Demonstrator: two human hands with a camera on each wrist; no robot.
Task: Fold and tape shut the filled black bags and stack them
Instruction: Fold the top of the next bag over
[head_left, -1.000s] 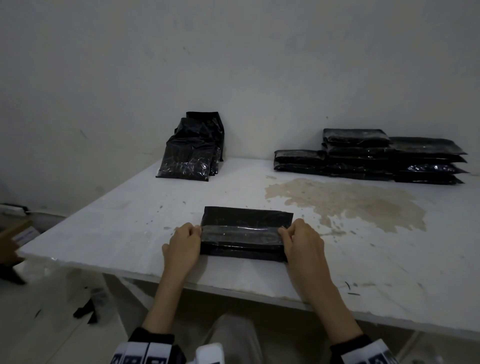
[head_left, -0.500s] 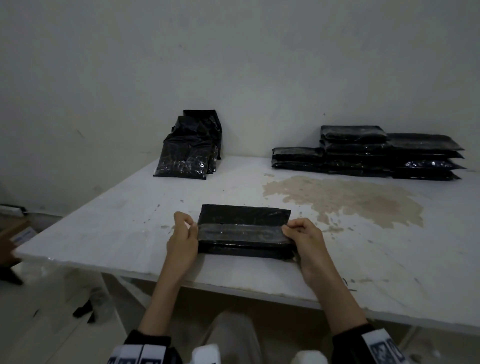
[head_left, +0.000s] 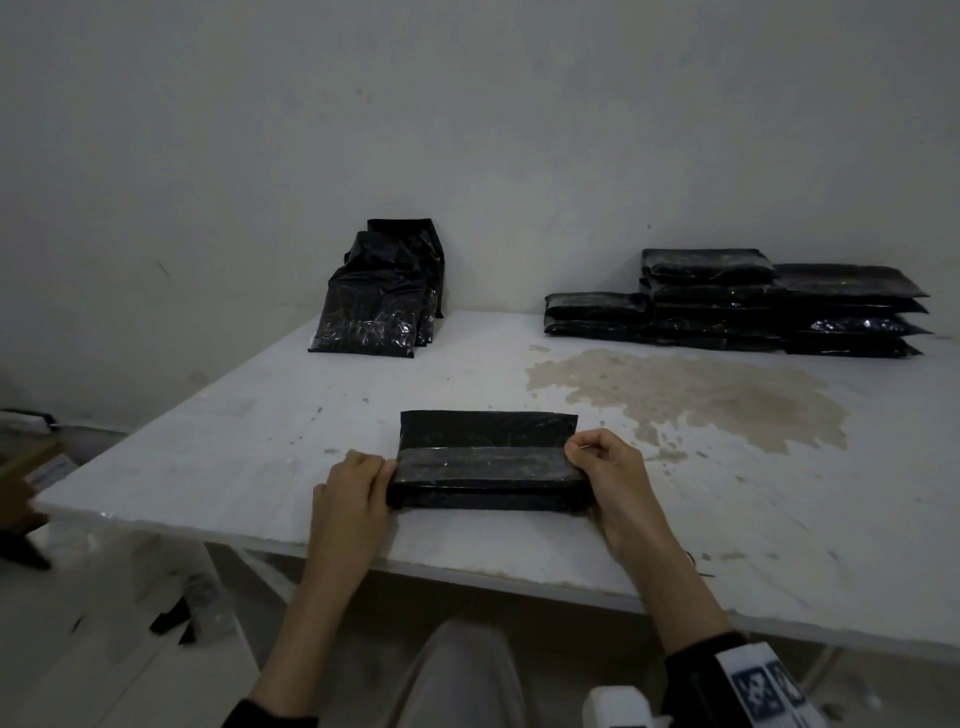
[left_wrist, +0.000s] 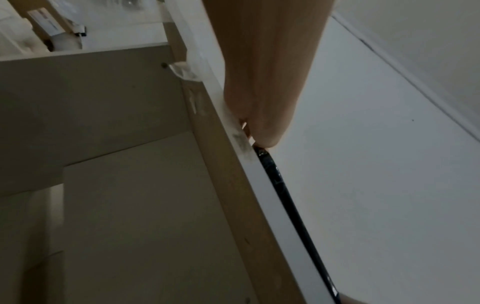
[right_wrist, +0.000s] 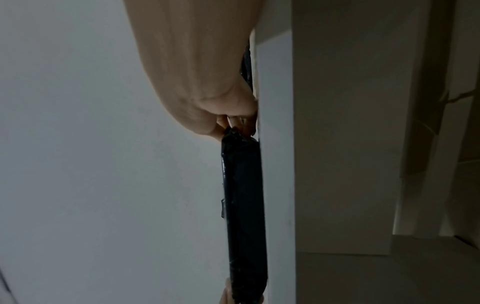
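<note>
A folded black bag (head_left: 488, 462) lies flat near the front edge of the white table (head_left: 260, 431), with a strip of clear tape along its fold. My left hand (head_left: 363, 480) grips its left end and my right hand (head_left: 597, 465) pinches its right end with curled fingers. In the right wrist view the black bag (right_wrist: 244, 205) shows edge-on against the table, with the right hand (right_wrist: 233, 125) at its end. The left wrist view shows the left hand (left_wrist: 259, 135) at the bag's thin edge (left_wrist: 280, 185). A stack of taped bags (head_left: 737, 306) sits at the back right.
A leaning pile of filled, unfolded black bags (head_left: 379, 296) stands at the back against the wall. A brown stain (head_left: 691, 395) marks the tabletop right of centre. Clutter lies on the floor at the left (head_left: 31, 467).
The bag stays in place. My right hand has shifted up to the right end of the taped fold; my left hand's fingers have closed in on the left end.
</note>
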